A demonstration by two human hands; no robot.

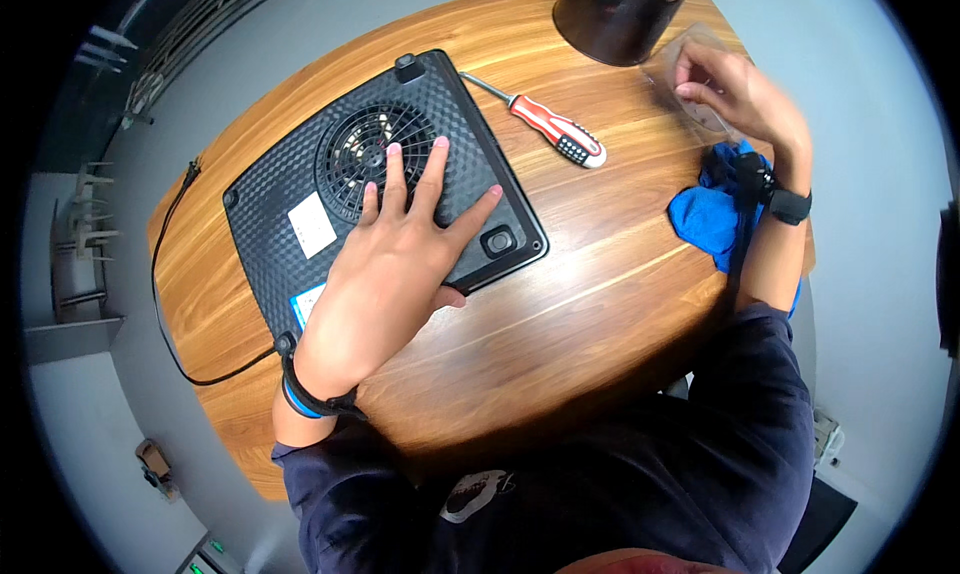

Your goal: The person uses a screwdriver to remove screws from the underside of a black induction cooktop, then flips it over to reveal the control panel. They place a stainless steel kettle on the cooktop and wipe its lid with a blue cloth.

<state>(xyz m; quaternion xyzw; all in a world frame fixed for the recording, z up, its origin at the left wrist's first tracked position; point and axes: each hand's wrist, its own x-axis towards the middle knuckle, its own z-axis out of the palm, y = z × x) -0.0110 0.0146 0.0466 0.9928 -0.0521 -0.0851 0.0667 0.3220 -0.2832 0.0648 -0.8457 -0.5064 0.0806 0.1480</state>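
Head cam: L hand [395,244], fingers spread apart, rests on black appliance [268,199] lying fan-side up on wood table [590,244], left of screwdriver [555,129]. R hand [738,94], fingers curled, at clear plastic container [698,117]; blurry, can't tell if gripped.

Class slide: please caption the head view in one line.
Left hand spread on an upturned black appliance, right hand at a clear item, red-and-white screwdriver between.

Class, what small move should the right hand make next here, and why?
Probably lift the right hand from the clear plastic container: it is bunched in a pinch there, though whether it grips anything is unclear, and the left hand lies spread across the black appliance.
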